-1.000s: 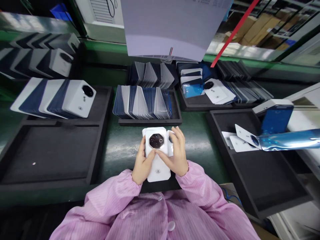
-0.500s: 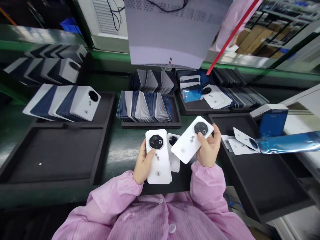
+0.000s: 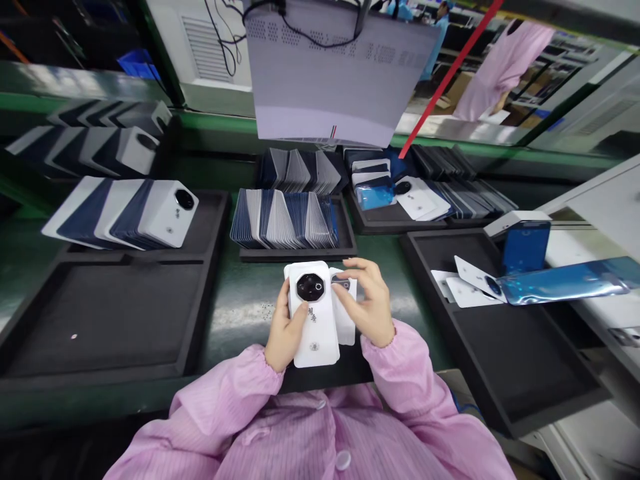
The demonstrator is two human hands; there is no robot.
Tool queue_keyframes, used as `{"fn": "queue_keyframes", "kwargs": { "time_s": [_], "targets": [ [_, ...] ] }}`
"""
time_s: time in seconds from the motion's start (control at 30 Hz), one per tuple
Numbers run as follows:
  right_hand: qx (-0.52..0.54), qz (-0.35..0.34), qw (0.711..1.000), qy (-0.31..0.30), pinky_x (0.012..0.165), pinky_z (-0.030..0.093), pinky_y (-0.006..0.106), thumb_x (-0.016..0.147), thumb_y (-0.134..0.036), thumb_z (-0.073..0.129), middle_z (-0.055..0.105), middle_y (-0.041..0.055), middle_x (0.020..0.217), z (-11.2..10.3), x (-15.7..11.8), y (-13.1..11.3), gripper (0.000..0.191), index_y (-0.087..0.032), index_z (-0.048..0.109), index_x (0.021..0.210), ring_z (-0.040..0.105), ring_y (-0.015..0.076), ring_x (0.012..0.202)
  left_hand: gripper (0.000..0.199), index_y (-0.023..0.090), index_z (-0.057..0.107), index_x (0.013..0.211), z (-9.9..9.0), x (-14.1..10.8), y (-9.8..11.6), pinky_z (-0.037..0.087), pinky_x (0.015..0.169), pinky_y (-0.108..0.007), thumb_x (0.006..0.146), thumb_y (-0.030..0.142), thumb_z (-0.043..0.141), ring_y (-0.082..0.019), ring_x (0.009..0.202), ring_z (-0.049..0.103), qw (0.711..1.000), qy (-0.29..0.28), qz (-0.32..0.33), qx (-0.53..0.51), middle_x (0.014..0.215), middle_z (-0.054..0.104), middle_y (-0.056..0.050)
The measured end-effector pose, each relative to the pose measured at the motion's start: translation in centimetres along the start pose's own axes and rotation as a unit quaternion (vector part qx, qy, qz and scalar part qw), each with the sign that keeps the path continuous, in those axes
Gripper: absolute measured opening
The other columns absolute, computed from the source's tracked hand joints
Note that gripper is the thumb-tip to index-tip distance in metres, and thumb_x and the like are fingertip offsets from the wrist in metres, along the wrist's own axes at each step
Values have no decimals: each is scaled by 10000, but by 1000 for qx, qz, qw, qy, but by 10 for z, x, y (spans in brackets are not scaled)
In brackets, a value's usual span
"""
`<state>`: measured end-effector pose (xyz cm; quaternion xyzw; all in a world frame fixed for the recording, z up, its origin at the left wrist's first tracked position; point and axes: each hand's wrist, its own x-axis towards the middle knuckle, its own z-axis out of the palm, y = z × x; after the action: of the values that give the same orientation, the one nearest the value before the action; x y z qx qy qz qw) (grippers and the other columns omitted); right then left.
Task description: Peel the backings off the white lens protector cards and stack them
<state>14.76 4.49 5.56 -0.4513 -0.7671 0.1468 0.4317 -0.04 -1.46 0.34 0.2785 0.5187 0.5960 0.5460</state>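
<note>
My left hand (image 3: 289, 327) is closed around a small stack of white phone back covers (image 3: 323, 333), its thumb lying on the front one. That cover has a black octagonal camera area and dark printed marks. Just right of the stack, another white phone cover (image 3: 346, 323) lies low over the bench, partly hidden by the stack and by my fingers. Over its camera end hovers my right hand (image 3: 373, 303), thumb and fingers apart, with no cover gripped in it.
Fanned rows of white and dark-blue covers (image 3: 285, 220) stand in a black tray (image 3: 300, 255) ahead. A left tray (image 3: 125, 313) holds more covers at its back. At right, a tray (image 3: 530, 360) carries loose covers (image 3: 473, 291) and a shiny blue film strip (image 3: 575, 279). A grey panel (image 3: 340, 80) hangs ahead.
My right hand has moved left and let go of the white phone cover it held. My left hand still grips its stack. The head view has shifted slightly.
</note>
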Motion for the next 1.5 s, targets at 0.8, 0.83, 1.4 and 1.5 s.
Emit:
{"fn": "queue_keyframes", "kwargs": {
  "time_s": [0.8, 0.83, 1.4, 1.5],
  "targets": [
    [136, -277, 951, -11, 949, 529, 409, 805, -3, 586, 759, 51, 848, 30, -28, 5, 334, -186, 550, 1082, 736, 159, 830, 630, 193, 425, 1370, -5, 7, -3, 373, 1094, -410, 812, 395, 639, -284, 1302, 492, 997, 11, 48, 56, 1413, 514, -139],
    [132, -279, 951, -17, 952, 529, 407, 805, -4, 580, 760, 52, 856, 30, -28, 5, 344, -187, 548, 1094, 736, 158, 836, 631, 194, 425, 1369, -5, 7, -3, 378, 1088, -408, 812, 399, 640, -283, 1296, 498, 997, 11, 49, 56, 1410, 516, -140],
    [114, -271, 956, -27, 891, 556, 380, 790, -5, 577, 754, 73, 850, 32, -32, 3, 303, -159, 570, 1050, 729, 163, 855, 597, 200, 428, 1369, -8, 6, -7, 400, 1070, -384, 825, 348, 622, -259, 1276, 522, 995, 17, 57, 86, 1404, 529, -123],
    [114, -274, 955, -27, 876, 563, 380, 793, -9, 579, 754, 75, 853, 32, -32, 3, 291, -162, 575, 1040, 729, 165, 851, 588, 205, 431, 1368, -8, 6, -6, 409, 1060, -382, 825, 338, 617, -257, 1264, 534, 994, 13, 59, 86, 1399, 537, -119]
  ]
}}
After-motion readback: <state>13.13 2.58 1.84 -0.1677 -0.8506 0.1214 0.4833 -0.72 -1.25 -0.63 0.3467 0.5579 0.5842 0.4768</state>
